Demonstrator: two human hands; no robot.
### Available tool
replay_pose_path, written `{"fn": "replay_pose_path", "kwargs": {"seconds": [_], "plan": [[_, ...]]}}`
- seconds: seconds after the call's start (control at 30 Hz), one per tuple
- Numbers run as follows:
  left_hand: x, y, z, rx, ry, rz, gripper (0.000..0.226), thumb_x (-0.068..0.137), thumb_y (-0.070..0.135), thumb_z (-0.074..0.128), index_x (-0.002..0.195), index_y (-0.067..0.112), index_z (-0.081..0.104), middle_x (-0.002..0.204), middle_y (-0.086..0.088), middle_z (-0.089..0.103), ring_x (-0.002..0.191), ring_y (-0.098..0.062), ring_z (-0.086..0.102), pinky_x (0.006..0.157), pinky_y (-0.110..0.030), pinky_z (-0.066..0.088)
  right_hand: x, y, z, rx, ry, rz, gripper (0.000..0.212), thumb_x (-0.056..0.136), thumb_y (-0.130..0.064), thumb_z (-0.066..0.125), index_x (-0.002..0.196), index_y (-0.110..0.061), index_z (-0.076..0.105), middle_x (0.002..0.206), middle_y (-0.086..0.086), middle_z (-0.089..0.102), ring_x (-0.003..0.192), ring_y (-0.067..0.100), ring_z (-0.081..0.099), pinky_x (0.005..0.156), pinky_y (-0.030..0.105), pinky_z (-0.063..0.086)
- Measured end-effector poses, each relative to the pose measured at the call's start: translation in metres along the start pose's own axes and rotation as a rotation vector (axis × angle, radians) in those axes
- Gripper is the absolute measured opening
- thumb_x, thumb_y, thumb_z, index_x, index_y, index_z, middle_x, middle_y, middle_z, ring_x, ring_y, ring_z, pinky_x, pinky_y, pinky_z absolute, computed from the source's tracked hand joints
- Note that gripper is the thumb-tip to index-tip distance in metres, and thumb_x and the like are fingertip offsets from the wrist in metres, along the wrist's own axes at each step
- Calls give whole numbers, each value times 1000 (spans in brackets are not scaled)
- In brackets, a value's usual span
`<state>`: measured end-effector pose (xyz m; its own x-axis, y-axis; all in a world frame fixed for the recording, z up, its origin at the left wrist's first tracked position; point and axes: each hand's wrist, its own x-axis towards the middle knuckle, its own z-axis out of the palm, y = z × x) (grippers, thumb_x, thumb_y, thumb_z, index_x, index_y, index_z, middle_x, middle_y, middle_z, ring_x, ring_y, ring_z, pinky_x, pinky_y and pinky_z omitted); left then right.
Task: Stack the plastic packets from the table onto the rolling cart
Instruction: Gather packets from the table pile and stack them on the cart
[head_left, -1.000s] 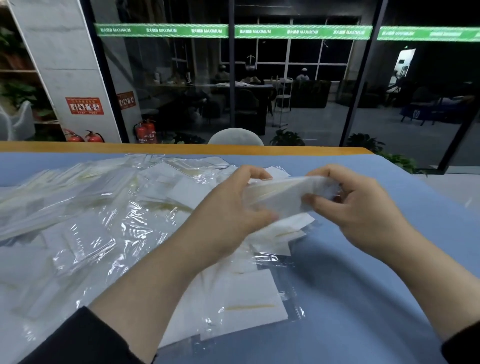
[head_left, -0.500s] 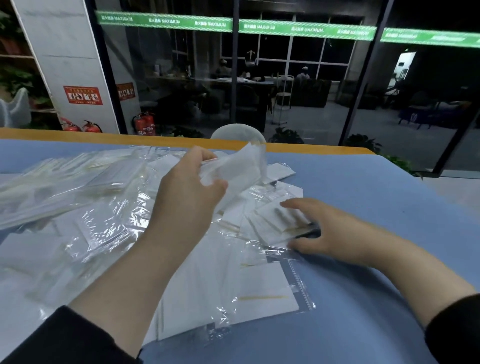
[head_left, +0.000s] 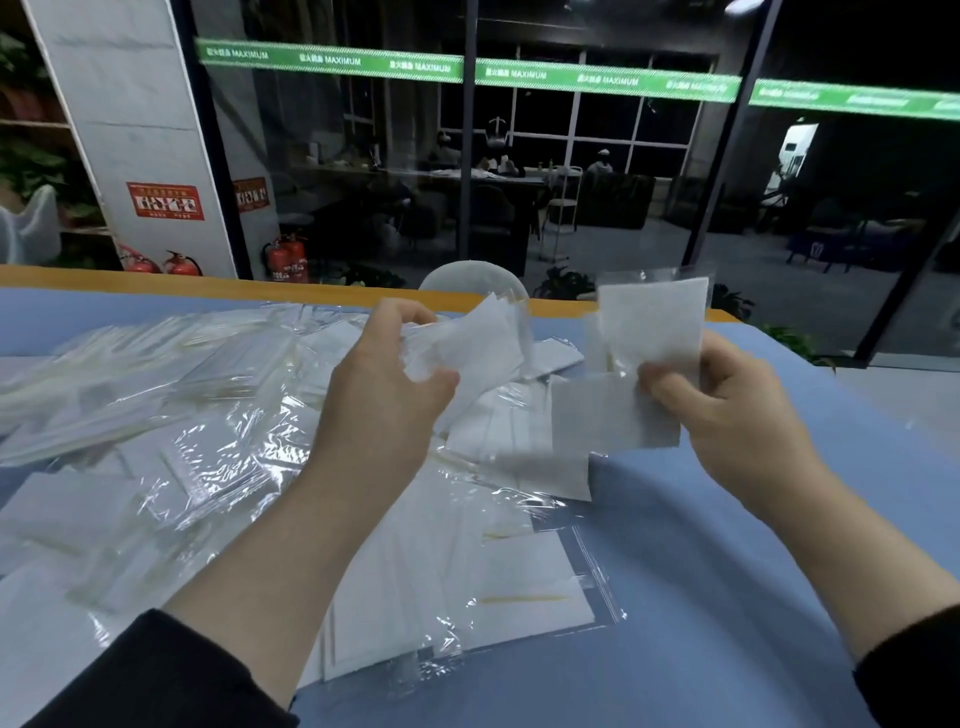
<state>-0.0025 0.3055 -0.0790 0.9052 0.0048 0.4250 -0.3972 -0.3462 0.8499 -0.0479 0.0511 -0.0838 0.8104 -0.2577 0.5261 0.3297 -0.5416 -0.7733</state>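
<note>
While both hands are raised above the blue cloth-covered surface (head_left: 727, 597), each one holds clear plastic packets with white paper inside. The left hand (head_left: 384, 395) has its grip clenched around a crumpled bunch of packets (head_left: 467, 348), thumb in front and fingers curled behind. The right hand (head_left: 727, 410) pinches a few flat packets (head_left: 639, 358) upright between thumb and fingers; half a second ago this hand was flat on the pile, and now it is lifted with them. A big loose pile of the same packets (head_left: 208, 441) covers the left and near part of the surface. On the far glass wall a green strip (head_left: 332, 61) repeats the word "MAXIMUM", some copies mirrored. A red notice (head_left: 165, 201) on the white pillar is too small to read.
</note>
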Motion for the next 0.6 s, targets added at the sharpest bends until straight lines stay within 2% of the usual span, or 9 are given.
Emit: {"fn": "replay_pose_path", "kwargs": {"seconds": [0.07,0.17,0.23,0.27,0.33,0.43,0.53,0.6], "plan": [[0,0,1,9,-12,-1,35,89,17,72,105,41,52,86,4,62,71,-24,64,53,-43,54,-3,-7,-3,-41,-133,-19,21,94,-11,65,90,-31,66,83,-18,70,72,1,62,67,15,48],[-1,1,1,22,-34,0,35,89,17,72,105,42,53,86,7,62,69,-20,63,55,-46,56,-8,-5,0,-292,-365,-31,23,92,-29,69,99,-49,60,95,-27,62,76,0,59,69,16,47],[-2,0,2,12,-51,-7,37,89,16,71,105,43,53,88,8,64,72,-17,64,58,-47,58,-11,-3,8,-326,-482,10,33,90,-38,70,106,-62,54,101,-33,54,78,0,57,64,14,48],[-2,0,2,8,-58,-10,38,88,16,71,104,45,53,90,8,65,76,-18,66,60,-50,58,-13,-4,10,-296,-514,50,35,90,-39,70,109,-63,53,101,-32,54,76,2,56,57,17,51],[-2,-1,3,-8,-74,-16,40,88,15,71,104,47,54,96,5,66,82,-23,68,64,-54,59,-14,-5,12,-291,-541,64,34,92,-35,69,113,-58,54,101,-26,59,75,2,56,50,20,51],[-4,0,4,-26,-130,7,41,90,12,67,105,48,54,95,8,66,85,-21,67,70,-53,60,-12,-2,9,-325,-509,-18,31,91,-27,71,107,-51,59,103,-28,61,86,-5,57,69,15,47],[-6,-3,6,-3,-209,32,39,93,11,59,104,49,54,80,26,61,67,-3,59,62,-35,57,-13,0,11,-238,-479,-118,25,91,-17,71,92,-41,64,96,-25,62,88,-1,58,74,12,41],[-6,-4,7,-10,-226,43,34,96,14,54,103,47,55,67,25,54,57,-4,49,55,-35,51,-13,-1,14,-229,-435,-212,28,90,-14,72,90,-41,64,96,-23,61,92,3,58,75,10,39]]}}
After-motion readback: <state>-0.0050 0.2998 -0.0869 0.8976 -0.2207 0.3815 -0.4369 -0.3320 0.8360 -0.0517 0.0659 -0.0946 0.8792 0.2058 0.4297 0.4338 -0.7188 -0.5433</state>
